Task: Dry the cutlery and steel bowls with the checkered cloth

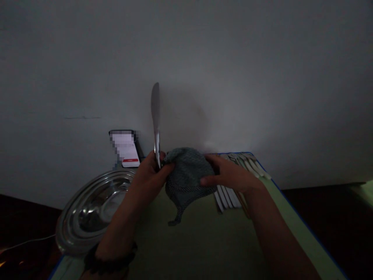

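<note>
left hand (150,175): fingers grip table knife (155,111), blade up over table (204,249) | right hand (229,171): fingers pinch cloth (189,169) | progress: this knife seems mid-handling — other cutlery (228,197) grouped at right, done or left can't tell

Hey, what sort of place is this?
Likely a dim room in someone's home, though I can't tell which: a table by a plain wall holds a metal basin and cutlery.
</note>
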{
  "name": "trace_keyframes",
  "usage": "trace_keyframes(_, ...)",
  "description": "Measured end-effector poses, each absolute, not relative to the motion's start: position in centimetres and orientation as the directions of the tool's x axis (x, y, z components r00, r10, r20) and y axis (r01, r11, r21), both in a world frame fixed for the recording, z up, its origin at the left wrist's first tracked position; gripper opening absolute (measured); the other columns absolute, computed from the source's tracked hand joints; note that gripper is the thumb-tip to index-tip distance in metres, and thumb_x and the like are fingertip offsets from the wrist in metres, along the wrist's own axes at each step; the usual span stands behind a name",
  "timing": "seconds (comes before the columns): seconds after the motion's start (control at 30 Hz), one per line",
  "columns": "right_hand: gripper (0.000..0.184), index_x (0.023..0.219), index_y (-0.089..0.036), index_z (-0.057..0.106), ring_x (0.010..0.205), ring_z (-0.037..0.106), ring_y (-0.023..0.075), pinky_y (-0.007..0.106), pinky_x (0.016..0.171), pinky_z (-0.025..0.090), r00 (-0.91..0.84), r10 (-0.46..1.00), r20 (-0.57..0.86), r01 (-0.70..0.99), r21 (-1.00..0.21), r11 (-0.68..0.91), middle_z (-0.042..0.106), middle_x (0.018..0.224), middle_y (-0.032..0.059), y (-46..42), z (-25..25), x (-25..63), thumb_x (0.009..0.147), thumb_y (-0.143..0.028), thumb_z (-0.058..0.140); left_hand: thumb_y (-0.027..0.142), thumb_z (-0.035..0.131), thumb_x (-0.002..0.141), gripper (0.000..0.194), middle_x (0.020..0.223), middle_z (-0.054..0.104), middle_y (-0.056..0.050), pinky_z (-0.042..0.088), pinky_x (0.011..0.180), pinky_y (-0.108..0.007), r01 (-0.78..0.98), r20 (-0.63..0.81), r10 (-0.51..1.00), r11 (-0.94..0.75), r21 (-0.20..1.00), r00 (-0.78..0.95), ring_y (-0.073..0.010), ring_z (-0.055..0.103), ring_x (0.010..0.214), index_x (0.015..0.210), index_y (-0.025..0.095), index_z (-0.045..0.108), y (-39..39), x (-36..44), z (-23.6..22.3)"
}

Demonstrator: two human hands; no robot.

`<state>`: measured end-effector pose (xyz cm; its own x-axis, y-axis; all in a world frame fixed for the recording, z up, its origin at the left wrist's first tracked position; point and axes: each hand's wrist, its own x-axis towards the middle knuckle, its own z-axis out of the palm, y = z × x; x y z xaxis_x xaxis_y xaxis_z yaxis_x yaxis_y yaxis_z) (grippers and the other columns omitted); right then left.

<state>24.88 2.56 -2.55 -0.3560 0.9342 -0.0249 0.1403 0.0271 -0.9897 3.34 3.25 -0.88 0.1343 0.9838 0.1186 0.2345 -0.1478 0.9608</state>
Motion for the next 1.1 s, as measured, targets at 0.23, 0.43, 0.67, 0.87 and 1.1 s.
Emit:
trace_keyframes(0.23,0.031,0.102,-0.024,0.064,0.084,0.066,0.0181,0.037,0.079,0.053,-0.458,0.889,0.006,0.214,-0.97,0.117,0.071,0.093,0.0016,2.6,-2.4,24.8,0.072,-0.03,0.068,0.027,0.064,0.07,0.023,0.053,0.039,0.009,0.026,0.04,-0.016,0.108,0.109,0.993,-0.114,0.988,0.047,-0.0052,0.034,0.044,0.075,0.021,0.042,3.5,3.1,-0.9)
trace_keyframes(0.43,0.037,0.105,-0.02,0.058,0.084,0.063,0.0199,0.039,0.079,0.05,-0.315,0.947,0.063,0.48,-0.85,0.216,0.068,0.095,0.0051,2.6,-2.2,25.6,0.071,-0.029,0.068,0.025,0.061,0.071,0.02,0.05,0.036,0.01,0.022,0.037,-0.016,0.055,0.085,0.996,-0.085,0.995,-0.004,-0.0043,0.032,0.04,0.073,0.021,0.041,3.3,3.3,-0.4)
trace_keyframes(0.67,0.068,0.124,-0.025,0.04,0.101,0.062,0.0209,0.039,0.087,0.051,-0.321,0.946,-0.042,0.202,-0.979,0.025,0.062,0.115,0.0075,2.9,-2.7,25.1,0.066,-0.04,0.074,0.027,0.057,0.072,0.017,0.055,0.041,0.01,0.026,0.039,-0.017,0.184,-0.017,0.989,-0.011,0.983,0.148,-0.0043,0.034,0.041,0.078,0.02,0.042,4.1,3.5,-1.5)
trace_keyframes(0.87,0.04,0.099,-0.02,0.063,0.082,0.064,0.0194,0.035,0.073,0.052,-0.123,0.992,-0.025,0.056,-0.998,-0.018,0.069,0.094,0.0046,3.8,-3.7,24.2,0.064,-0.035,0.075,0.031,0.053,0.078,0.015,0.057,0.041,0.009,0.028,0.042,-0.019,0.33,-0.064,0.963,-0.027,0.944,0.262,-0.0061,0.035,0.043,0.083,0.02,0.044,4.3,3.5,-2.1)
trace_keyframes(1.1,0.023,0.088,-0.02,0.066,0.064,0.061,0.0139,0.027,0.06,0.051,0.081,0.995,-0.065,-0.288,-0.957,-0.039,0.07,0.078,0.0014,4.2,-3.2,25.4,0.065,-0.019,0.069,0.05,0.035,0.09,0.037,0.061,0.046,0.004,0.035,0.05,-0.024,0.509,-0.005,0.956,-0.152,0.847,0.293,-0.0115,0.044,0.053,0.078,0.019,0.052,3.2,2.6,-1.3)
